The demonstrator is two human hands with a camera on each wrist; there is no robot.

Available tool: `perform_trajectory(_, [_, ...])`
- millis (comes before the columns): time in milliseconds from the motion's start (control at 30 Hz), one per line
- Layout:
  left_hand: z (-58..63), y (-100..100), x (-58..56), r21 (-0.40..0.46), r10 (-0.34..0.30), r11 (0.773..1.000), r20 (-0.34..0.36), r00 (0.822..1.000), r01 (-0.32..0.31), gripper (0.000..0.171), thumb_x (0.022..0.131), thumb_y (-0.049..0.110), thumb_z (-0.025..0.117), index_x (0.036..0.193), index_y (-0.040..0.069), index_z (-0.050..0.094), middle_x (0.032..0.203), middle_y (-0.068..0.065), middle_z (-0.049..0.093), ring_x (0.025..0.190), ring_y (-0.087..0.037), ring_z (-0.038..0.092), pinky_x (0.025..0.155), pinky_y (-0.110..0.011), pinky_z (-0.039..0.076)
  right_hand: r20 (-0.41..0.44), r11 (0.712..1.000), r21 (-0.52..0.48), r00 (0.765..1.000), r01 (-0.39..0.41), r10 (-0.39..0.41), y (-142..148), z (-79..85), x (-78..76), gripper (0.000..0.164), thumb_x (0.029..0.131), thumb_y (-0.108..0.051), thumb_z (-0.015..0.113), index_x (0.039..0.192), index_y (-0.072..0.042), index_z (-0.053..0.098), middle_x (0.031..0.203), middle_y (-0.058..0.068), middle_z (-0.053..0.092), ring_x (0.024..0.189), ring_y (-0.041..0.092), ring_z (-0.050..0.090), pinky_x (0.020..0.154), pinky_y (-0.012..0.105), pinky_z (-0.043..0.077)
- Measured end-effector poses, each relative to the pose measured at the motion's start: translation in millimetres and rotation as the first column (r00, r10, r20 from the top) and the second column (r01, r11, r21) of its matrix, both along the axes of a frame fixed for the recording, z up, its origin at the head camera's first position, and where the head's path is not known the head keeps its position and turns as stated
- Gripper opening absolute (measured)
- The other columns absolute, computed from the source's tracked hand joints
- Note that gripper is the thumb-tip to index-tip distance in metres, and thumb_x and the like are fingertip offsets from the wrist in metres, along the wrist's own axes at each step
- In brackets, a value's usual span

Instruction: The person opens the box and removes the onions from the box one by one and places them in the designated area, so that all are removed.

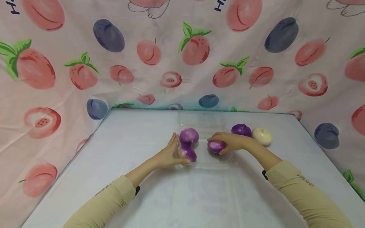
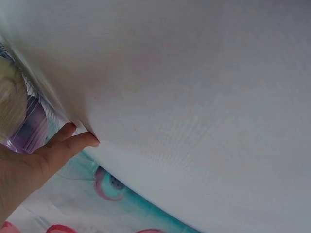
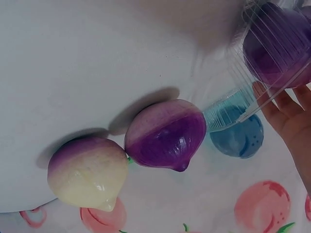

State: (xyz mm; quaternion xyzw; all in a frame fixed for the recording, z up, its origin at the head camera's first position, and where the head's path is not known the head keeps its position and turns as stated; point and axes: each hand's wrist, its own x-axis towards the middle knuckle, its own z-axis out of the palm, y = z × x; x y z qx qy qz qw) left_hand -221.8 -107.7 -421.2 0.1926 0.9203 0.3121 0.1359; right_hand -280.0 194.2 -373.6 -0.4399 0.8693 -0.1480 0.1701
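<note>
A clear plastic box (image 1: 202, 158) lies on the table with its lid (image 1: 201, 118) folded open toward the back. Two purple onions sit in its left half, the rear onion (image 1: 189, 136) touching the front onion (image 1: 187, 153). My left hand (image 1: 166, 156) steadies the box's left side, fingers straight along the wall and thumb at the front edge. In the right half, my right hand (image 1: 230, 141) grips another purple onion (image 1: 216, 146), fingers over its top and thumb at the near side. The right wrist view shows that onion (image 3: 272, 46) through the ribbed wall.
Outside the box at the right, a dark purple onion (image 1: 241, 129) lies beside a pale onion (image 1: 262, 136), just behind my right forearm. A fruit-print cloth (image 1: 171, 41) hangs along the back and sides of the white tabletop (image 1: 137, 126).
</note>
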Motion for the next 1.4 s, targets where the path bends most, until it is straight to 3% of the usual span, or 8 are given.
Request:
perform_trajectory(200, [0.3, 2, -0.3, 0.005, -0.004, 1.000, -0.001, 1.000, 0.004, 0.126, 0.072, 0.066, 0.067, 0.150, 0.003, -0.008, 0.157, -0.016, -0.015, 0.145, -0.035, 0.008, 0.114, -0.048, 0.026, 0.000, 0.999, -0.012, 1.000, 0.031, -0.031, 2, 4.5, 6.7, 0.056, 0.082, -0.015, 0.072, 0.133, -0.004, 0.050, 0.127, 0.016, 0.052, 0.121, 0.036, 0.049, 0.102, 0.052, 0.043])
perform_trajectory(400, [3.6, 4, 1.4, 0.012, -0.006, 1.000, -0.013, 1.000, 0.006, 0.124, 0.072, 0.066, 0.067, 0.150, 0.002, -0.006, 0.157, -0.017, -0.014, 0.144, -0.037, 0.013, 0.113, -0.049, 0.028, -0.013, 0.997, -0.049, 0.999, 0.052, -0.053, 5, 7.3, 14.0, 0.056, 0.082, -0.016, 0.072, 0.133, -0.007, 0.051, 0.128, 0.014, 0.053, 0.120, 0.033, 0.050, 0.101, 0.050, 0.044])
perform_trajectory(567, [3.2, 4, 2.5, 0.027, -0.014, 1.000, -0.028, 1.000, 0.015, 0.125, 0.072, 0.066, 0.067, 0.150, -0.001, -0.005, 0.157, -0.020, -0.011, 0.143, -0.041, 0.014, 0.112, -0.053, 0.027, -0.068, 0.996, -0.077, 0.996, 0.044, -0.050, 8, 3.7, 19.0, 0.058, 0.080, -0.021, 0.075, 0.132, -0.010, 0.053, 0.124, 0.013, 0.053, 0.115, 0.031, 0.052, 0.096, 0.049, 0.047])
perform_trajectory(800, [3.1, 0, 4.2, 0.007, 0.005, 1.000, -0.019, 1.000, -0.005, 0.123, 0.073, 0.064, 0.068, 0.150, 0.002, -0.006, 0.157, -0.017, -0.013, 0.143, -0.039, 0.015, 0.112, -0.052, 0.028, -0.102, 0.985, -0.143, 0.989, 0.092, -0.107, 10, -1.9, 26.7, 0.060, 0.078, -0.022, 0.076, 0.132, -0.013, 0.052, 0.122, 0.012, 0.048, 0.109, 0.028, 0.053, 0.092, 0.047, 0.050])
perform_trajectory(1000, [3.0, 0, 2.6, -0.001, -0.004, 1.000, -0.022, 1.000, 0.004, 0.122, 0.074, 0.063, 0.068, 0.150, 0.002, -0.006, 0.157, -0.018, -0.013, 0.142, -0.041, 0.018, 0.111, -0.052, 0.030, -0.092, 0.972, -0.195, 0.984, 0.130, -0.150, 14, 1.6, 36.6, 0.061, 0.078, -0.021, 0.077, 0.132, -0.015, 0.050, 0.135, 0.014, 0.044, 0.120, 0.034, 0.050, 0.097, 0.052, 0.047])
perform_trajectory(1200, [4.5, 1, 1.8, 0.004, -0.007, 1.000, -0.027, 1.000, 0.007, 0.123, 0.073, 0.063, 0.068, 0.150, 0.002, -0.006, 0.157, -0.018, -0.013, 0.141, -0.042, 0.018, 0.111, -0.053, 0.029, -0.075, 0.963, -0.221, 0.982, 0.154, -0.174, 21, 8.2, 45.8, 0.063, 0.079, -0.021, 0.077, 0.134, -0.015, 0.048, 0.149, 0.015, 0.037, 0.137, 0.037, 0.034, 0.105, 0.055, 0.038])
perform_trajectory(1400, [2.6, -1, 1.6, 0.000, 0.005, 1.000, -0.019, 1.000, -0.005, 0.124, 0.072, 0.065, 0.068, 0.151, 0.005, -0.007, 0.158, -0.016, -0.014, 0.137, -0.046, 0.027, 0.108, -0.056, 0.033, -0.089, 0.951, -0.268, 0.978, 0.157, -0.187, 28, 11.2, 53.9, 0.064, 0.077, -0.019, 0.078, 0.134, -0.015, 0.048, 0.149, 0.013, 0.038, 0.137, 0.036, 0.034, 0.105, 0.055, 0.038])
